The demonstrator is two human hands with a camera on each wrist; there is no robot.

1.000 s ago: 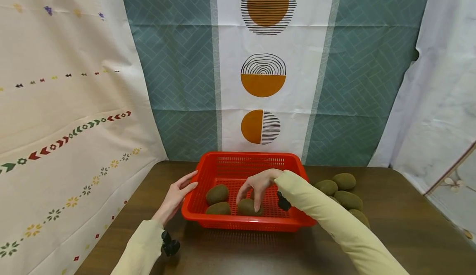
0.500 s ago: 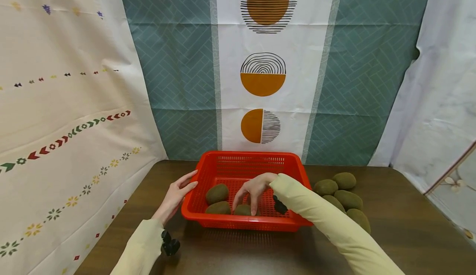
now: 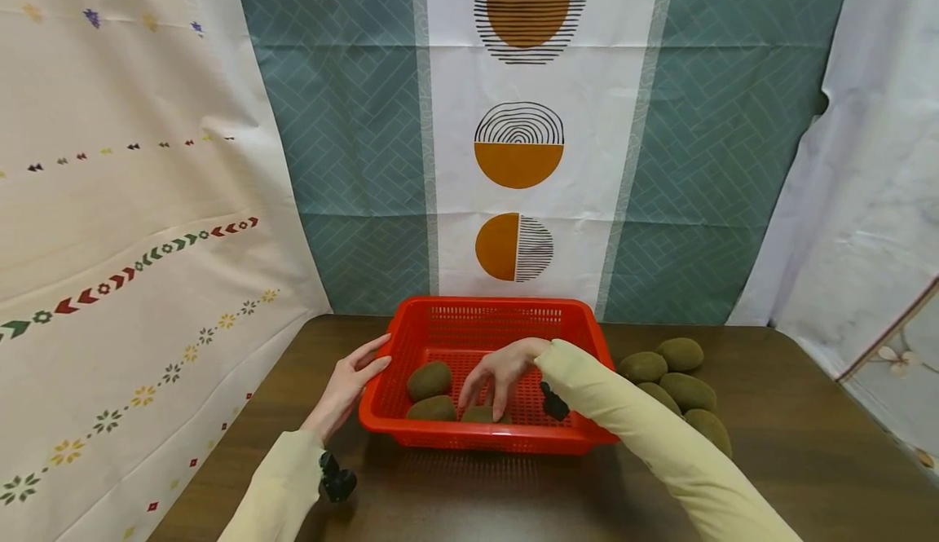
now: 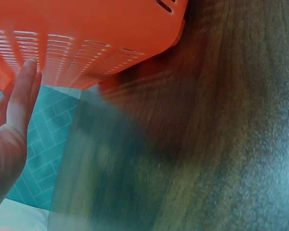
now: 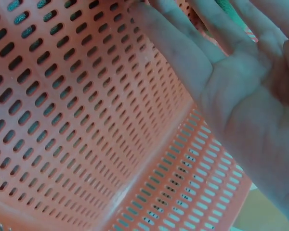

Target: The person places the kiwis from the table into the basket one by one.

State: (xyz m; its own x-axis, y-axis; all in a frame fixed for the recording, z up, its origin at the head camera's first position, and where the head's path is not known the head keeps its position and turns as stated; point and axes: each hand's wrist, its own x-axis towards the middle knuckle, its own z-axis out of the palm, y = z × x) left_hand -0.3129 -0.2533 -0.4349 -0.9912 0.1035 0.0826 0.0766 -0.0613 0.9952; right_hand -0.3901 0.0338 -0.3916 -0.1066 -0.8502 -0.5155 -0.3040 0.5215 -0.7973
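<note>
In the head view, a red plastic basket [image 3: 484, 439] with slotted walls stands on the table. My left hand [image 3: 345, 385] touches its left side with fairly straight fingers; the left wrist view has those fingers [image 4: 21, 96] against the outer wall. My right hand [image 3: 506, 369] reaches down into the basket, thumb and fingers around a brown kiwi [image 3: 484, 415] low by the front wall. Part of that kiwi is hidden by the hand and rim. Two more kiwis, one upper [image 3: 429, 381] and one lower [image 3: 431, 408], lie at the basket's left.
Several kiwis [image 3: 688, 393] lie in a group on the dark wooden table [image 3: 778, 412] right of the basket, partly behind my right sleeve. A patterned cloth [image 3: 352, 159] hangs behind the table, and a pale cloth [image 3: 110, 346] hangs along the left.
My right hand moved slightly left and down with its kiwi, then shifted a little right; the kiwi now sits lower behind the front rim. My left hand stayed at the basket's side.
</note>
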